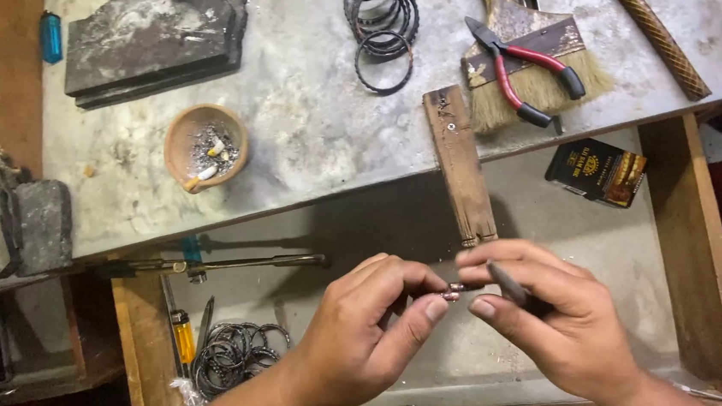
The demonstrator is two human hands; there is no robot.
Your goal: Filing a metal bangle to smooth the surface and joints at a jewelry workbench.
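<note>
Just below the tip of the wooden bench peg (460, 164), the left hand (359, 332) pinches a small reddish metal piece (451, 293) between thumb and forefinger, while the right hand (562, 318) closes on its other end and also grips a thin dark tool (507, 283). The step looks like fine fitting or adjusting of the piece; the next move likely calls for steady fingertips and a firm pinch

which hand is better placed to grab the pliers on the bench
Right, probably. The right hand lies nearer the red-handled pliers, on their side, though it holds a dark tool. The left hand pinches the small piece.
</note>
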